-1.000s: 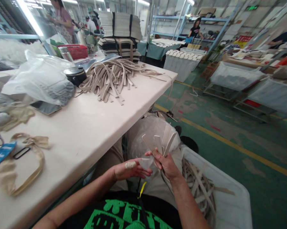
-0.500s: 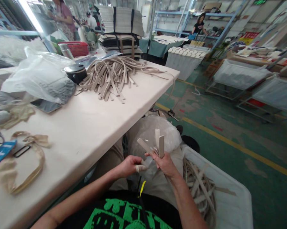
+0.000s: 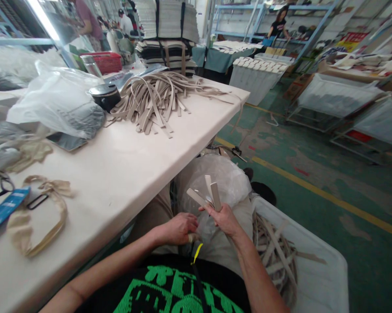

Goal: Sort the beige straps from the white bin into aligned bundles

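My right hand (image 3: 224, 218) is closed around a small bunch of beige fabric straps (image 3: 216, 198); three flat ends fan out above the fingers. To its left, my left hand (image 3: 182, 229) is low over my lap with the fingers curled down and a pale wrapping on one digit. Whatever those fingers hold, if anything, is hidden. Both hands are beside a clear plastic bag (image 3: 212, 174) spread over my lap. A yellow tag (image 3: 198, 253) on a dark cord hangs just below my left hand.
A pile of similar straps (image 3: 156, 98) lies on the white table (image 3: 124, 174), near a black lidded pot (image 3: 105, 98) and a white plastic bag (image 3: 52, 95). At my right stands a white bin (image 3: 319, 243) with more straps inside. The table edge runs close to my left forearm.
My left hand has turned palm down, curled its fingers and moved slightly away from the straps. My right hand keeps its hold, with the straps tilted a little to the left.
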### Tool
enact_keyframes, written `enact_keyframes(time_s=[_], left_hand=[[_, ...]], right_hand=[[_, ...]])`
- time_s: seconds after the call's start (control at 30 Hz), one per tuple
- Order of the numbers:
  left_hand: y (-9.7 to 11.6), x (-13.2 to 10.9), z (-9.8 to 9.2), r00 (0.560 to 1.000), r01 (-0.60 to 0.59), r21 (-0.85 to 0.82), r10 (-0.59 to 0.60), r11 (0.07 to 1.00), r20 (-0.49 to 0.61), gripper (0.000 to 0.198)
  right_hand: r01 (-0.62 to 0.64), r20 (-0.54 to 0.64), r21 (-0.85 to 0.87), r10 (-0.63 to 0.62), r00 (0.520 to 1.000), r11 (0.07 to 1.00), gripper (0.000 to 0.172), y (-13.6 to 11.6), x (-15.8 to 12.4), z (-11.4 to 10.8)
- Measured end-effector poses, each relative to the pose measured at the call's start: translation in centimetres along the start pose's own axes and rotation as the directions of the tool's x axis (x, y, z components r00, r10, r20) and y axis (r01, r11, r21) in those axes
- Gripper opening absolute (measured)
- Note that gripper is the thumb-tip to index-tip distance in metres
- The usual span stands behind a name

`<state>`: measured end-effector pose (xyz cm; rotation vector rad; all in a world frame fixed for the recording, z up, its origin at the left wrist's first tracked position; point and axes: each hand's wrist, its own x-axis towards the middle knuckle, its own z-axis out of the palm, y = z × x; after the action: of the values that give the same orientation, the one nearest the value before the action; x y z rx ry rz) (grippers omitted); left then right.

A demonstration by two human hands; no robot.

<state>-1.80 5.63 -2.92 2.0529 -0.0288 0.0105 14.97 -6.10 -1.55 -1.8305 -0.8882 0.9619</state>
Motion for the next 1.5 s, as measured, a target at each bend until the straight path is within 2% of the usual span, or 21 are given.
enact_keyframes(time_s=[0.2,0.27,0.37,0.47,0.53,0.6,0.7,0.8,0.9,1.03,1.17,1.37,1.5], left_hand=[[0.9,-0.2,-0.2,0.991,0.067,-0.295,-0.098,0.953,-0.092,0.009],[0.9,-0.3,0.5,0.982,0.159,-0.387,-0.186,0.908,-0.034,0.02],[0.9,-0.3,1.7,0.935,0.339,-0.515,-0.342,0.788,0.093,0.04],[0.5,-0.1,2.5,0.886,0.376,-0.718,-0.454,0.587,0.093,0.047],[0.0,0.4,2.5,0.839,0.321,-0.861,-0.541,0.395,0.065,0.046],[-0.7,0.9,2.3,0.772,0.216,-0.961,-0.633,0.172,0.06,0.04],[-1.4,1.8,1.6,0.682,0.024,-0.994,-0.725,-0.105,0.093,0.024],[-1.4,2.3,1.2,0.66,-0.085,-0.969,-0.741,-0.233,0.121,0.017],[-1.1,2.7,1.0,0.677,-0.132,-0.947,-0.725,-0.292,0.129,0.016],[-0.6,2.7,0.9,0.697,-0.138,-0.939,-0.704,-0.314,0.133,0.018],[-0.3,2.5,0.8,0.679,-0.14,-0.936,-0.719,-0.324,0.148,0.018],[-0.2,2.2,1.1,0.666,-0.106,-0.957,-0.734,-0.269,0.133,0.016],[-0.1,2.2,2.4,0.672,-0.093,-0.974,-0.735,-0.207,0.092,0.022]], right_hand=[[-0.019,0.001,-0.018,0.019,1.0,1.0,0.039,0.3,0.3,0.3],[-0.026,-0.015,-0.011,0.026,1.0,1.0,0.039,0.5,0.5,0.4],[-0.04,-0.083,0.014,0.041,0.996,0.999,0.041,0.9,0.7,0.3],[-0.062,-0.179,0.028,0.066,0.982,0.998,0.047,1.5,0.6,-0.2],[-0.092,-0.249,0.053,0.102,0.963,0.994,0.051,1.9,-0.1,-0.7],[-0.123,-0.285,0.085,0.143,0.948,0.989,0.052,2.2,-1.2,-1.2],[-0.132,-0.207,0.079,0.145,0.967,0.988,0.049,2.3,-3.4,-1.4],[-0.112,-0.031,0.032,0.113,0.993,0.993,0.047,2.0,-5.6,-0.7],[-0.066,0.063,-0.027,0.067,0.996,0.997,0.045,1.5,-6.8,0.3],[-0.054,0.03,-0.089,0.056,0.998,0.995,0.043,1.2,-6.8,1.1],[-0.05,-0.014,-0.109,0.049,0.999,0.993,0.045,1.2,-6.3,1.2],[-0.077,-0.116,-0.121,0.063,0.991,0.99,0.045,1.8,-6.1,1.2],[-0.087,-0.149,-0.118,0.068,0.986,0.989,0.044,2.2,-5.2,1.6]])
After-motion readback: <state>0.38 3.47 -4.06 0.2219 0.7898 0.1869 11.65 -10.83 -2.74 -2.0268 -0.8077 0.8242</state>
